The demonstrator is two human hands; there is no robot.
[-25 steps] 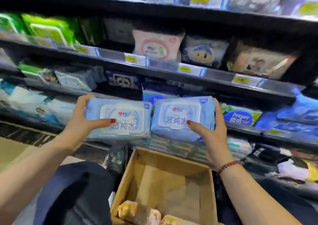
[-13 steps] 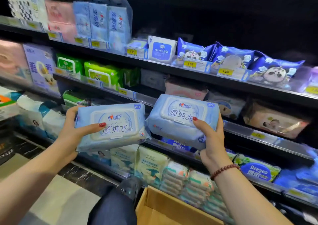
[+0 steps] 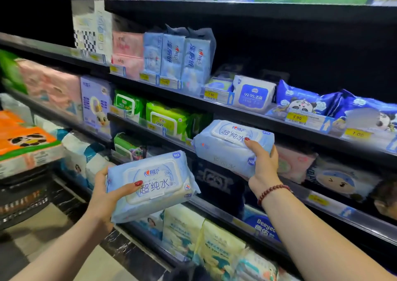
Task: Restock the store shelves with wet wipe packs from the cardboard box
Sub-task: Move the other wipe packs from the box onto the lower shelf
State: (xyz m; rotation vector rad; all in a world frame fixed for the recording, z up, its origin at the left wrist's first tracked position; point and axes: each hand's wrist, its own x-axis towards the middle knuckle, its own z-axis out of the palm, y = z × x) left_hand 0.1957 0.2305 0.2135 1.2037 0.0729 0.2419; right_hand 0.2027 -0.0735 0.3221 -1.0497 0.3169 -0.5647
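Shelving step: gripping lower pack in left hand, upper pack in right hand, fingers clamped round both, facing the shelves; next, probably finding a free gap.

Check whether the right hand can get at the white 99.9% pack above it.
Probably not yet: the right hand grips a blue wipe pack, so it is occupied. Otherwise the white 99.9% pack sits unblocked at the shelf front.
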